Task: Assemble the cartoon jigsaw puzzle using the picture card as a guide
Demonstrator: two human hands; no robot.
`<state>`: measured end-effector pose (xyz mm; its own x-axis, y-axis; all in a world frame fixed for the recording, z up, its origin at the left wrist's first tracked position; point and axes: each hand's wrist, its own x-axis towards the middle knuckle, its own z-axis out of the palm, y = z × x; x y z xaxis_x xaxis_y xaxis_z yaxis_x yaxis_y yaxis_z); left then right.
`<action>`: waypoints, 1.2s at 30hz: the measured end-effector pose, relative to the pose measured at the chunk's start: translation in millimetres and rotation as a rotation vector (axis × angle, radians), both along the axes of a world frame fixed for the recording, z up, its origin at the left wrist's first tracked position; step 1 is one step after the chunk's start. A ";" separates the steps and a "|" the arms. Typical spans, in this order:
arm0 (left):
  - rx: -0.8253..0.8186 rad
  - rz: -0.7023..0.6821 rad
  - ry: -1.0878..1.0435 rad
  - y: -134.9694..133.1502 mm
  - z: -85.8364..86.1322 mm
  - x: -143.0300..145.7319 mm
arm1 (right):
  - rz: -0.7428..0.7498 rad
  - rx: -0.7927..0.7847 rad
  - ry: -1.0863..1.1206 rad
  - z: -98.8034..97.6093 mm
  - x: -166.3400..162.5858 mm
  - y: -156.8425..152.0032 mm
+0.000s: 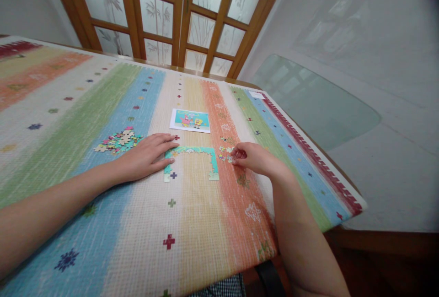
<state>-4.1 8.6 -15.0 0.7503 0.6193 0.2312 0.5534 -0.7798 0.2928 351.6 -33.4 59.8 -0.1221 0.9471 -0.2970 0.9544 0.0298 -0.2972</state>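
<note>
My left hand (149, 156) lies flat on the striped tablecloth, fingers stretched out, their tips by the left side of a partly joined jigsaw border (215, 164). This turquoise border forms a top edge and two sides, with bare cloth inside. Right of it, my right hand (254, 156) has thumb and fingers pinched together at a puzzle piece (230, 159); the fingers partly hide it. A few loose puzzle pieces (222, 149) lie just beside those fingertips. Beyond the border sits a printed reference picture (190, 121) with a pink and a yellow cartoon figure.
A heap of loose puzzle pieces (120, 140) is left of my left hand, near the forearm. The striped tablecloth (137, 233) covers the table, whose right edge runs along a white wall (394, 150). Wooden glass-paned doors (178, 18) stand behind the far edge.
</note>
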 end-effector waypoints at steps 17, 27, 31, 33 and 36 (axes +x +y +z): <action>-0.012 0.003 0.003 -1.3 2.9 1.0 | -0.033 0.146 -0.057 -8.2 6.4 6.7; -0.020 0.007 0.001 -0.9 2.2 0.6 | 0.024 0.226 -0.093 -19.4 6.9 15.8; -0.013 0.006 0.010 -1.1 1.7 0.0 | -0.002 0.188 -0.045 -21.3 11.1 20.7; -0.008 0.006 0.012 -1.0 1.3 0.0 | -0.029 0.170 -0.009 -22.3 13.4 23.0; -0.011 0.004 0.011 -0.8 1.2 0.2 | -0.079 0.147 0.052 -23.5 14.9 25.2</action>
<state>-3.9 7.9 -13.9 0.7503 0.6247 0.2163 0.5597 -0.7744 0.2951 366.5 -8.2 36.3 -0.0567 0.9871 -0.1496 0.9388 0.0017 -0.3445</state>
